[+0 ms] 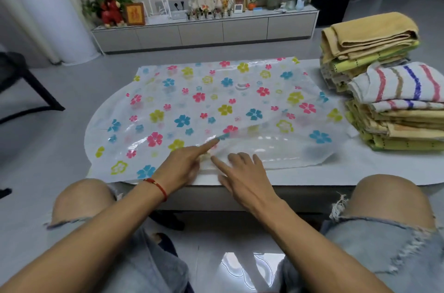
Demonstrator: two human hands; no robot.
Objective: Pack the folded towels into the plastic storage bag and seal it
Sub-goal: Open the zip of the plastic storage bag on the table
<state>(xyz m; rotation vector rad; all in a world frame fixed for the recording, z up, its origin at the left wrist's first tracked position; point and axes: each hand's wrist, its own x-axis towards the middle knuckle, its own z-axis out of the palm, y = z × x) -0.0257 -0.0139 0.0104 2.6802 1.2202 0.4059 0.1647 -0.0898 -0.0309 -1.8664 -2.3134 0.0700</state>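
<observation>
A clear plastic storage bag (216,105) printed with pink, blue and yellow flowers lies flat across the white table (360,172), with a round valve near its middle. Its near edge is lifted and rumpled in front of me. My left hand (185,165) reaches over that edge with the index finger stretched out, touching the plastic. My right hand (240,170) lies beside it with fingers spread on the bag's near edge. Two stacks of folded towels stand at the table's right: a yellow-topped stack (367,38) farther back and a stack topped by a striped white towel (398,86) nearer.
My knees in torn denim shorts sit below the table's front edge. A low grey cabinet (204,31) with plants, frames and ornaments runs along the far wall. A dark chair (21,91) stands at the left on the grey floor.
</observation>
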